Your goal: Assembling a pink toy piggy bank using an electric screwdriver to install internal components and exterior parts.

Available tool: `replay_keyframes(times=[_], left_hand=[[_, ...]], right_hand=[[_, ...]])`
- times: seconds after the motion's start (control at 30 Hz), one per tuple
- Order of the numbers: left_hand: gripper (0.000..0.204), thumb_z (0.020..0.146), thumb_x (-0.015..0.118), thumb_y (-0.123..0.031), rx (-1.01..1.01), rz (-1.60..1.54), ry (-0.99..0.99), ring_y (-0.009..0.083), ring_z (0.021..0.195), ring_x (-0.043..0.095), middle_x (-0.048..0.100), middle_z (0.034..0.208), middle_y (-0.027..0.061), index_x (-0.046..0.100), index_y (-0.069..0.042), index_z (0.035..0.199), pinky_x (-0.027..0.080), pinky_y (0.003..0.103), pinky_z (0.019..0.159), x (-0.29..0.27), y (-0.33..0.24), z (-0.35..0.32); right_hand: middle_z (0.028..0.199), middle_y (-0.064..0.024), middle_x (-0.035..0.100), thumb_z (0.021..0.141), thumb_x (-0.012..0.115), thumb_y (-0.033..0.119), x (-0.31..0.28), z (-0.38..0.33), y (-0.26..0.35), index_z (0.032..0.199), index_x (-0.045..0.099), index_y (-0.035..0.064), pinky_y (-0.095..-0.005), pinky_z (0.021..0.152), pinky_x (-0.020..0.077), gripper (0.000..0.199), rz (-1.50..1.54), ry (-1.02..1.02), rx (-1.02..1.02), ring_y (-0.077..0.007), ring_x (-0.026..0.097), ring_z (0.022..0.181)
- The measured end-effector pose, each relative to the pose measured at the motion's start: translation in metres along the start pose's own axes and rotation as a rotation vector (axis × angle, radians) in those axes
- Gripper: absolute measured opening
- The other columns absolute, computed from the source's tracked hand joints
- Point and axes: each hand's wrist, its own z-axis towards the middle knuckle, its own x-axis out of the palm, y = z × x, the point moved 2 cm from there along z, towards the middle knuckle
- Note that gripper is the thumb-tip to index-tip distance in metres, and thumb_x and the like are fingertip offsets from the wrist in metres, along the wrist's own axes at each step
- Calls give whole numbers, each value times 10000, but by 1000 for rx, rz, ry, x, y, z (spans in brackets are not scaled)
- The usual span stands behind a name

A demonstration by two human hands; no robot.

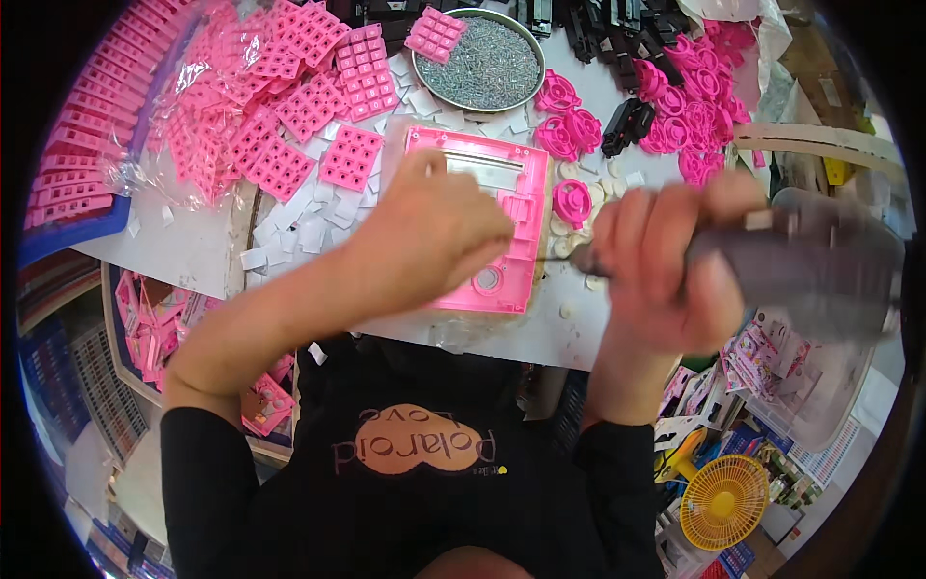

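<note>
A pink plastic housing [529,217] lies open side up on the table, with a silvery strip near its far end. My left hand [439,227] is over it, fingers curled in and fingertips low near its right part. Whatever they may pinch is hidden. My right hand [666,261] is wrapped round a dark power screwdriver [810,261], held nearly level and blurred by motion. Its thin bit points left, reaching the housing's right edge close to my left fingertips. Beside that edge sit a pink round part [572,203] and several small cream discs [561,246].
A round metal bowl [482,108] of small screws stands beyond the housing. Pink keypads [309,106] and white paper pieces [309,232] cover the left. Black parts [627,125] and pink rings [690,106] lie far right. A blue crate [77,230] borders the left; a yellow fan [723,502] is below right.
</note>
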Motion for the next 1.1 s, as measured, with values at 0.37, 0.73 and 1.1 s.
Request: replay_keyframes(times=[0.37, 0.73, 1.1], left_hand=[[95, 805, 764, -113, -142, -283, -50, 158, 704, 620, 647, 724, -22, 695, -151, 857, 382, 397, 884, 5, -16, -22], [522, 760, 790, -341, 57, 203, 161, 213, 1107, 548, 621, 1214, 5, 653, -113, 1209, 333, 488, 1013, 11, -17, -32], [423, 813, 725, -290, 69, 471, 376, 181, 1109, 540, 598, 1208, 6, 647, -91, 1179, 320, 520, 1063, 16, -29, -18]], right_hand=[[624, -10, 522, 898, 676, 178, 27, -21, 1, 1104, 463, 108, -330, 516, 415, 304, -55, 39, 31, -148, 485, 510], [640, -24, 501, 890, 721, 205, 5, -30, 11, 1084, 466, 90, -337, 560, 423, 340, -55, -76, 3, -150, 466, 546], [650, -40, 519, 872, 707, 137, 1, -34, 8, 1077, 449, 60, -312, 542, 433, 339, -74, -105, -9, -140, 462, 544]])
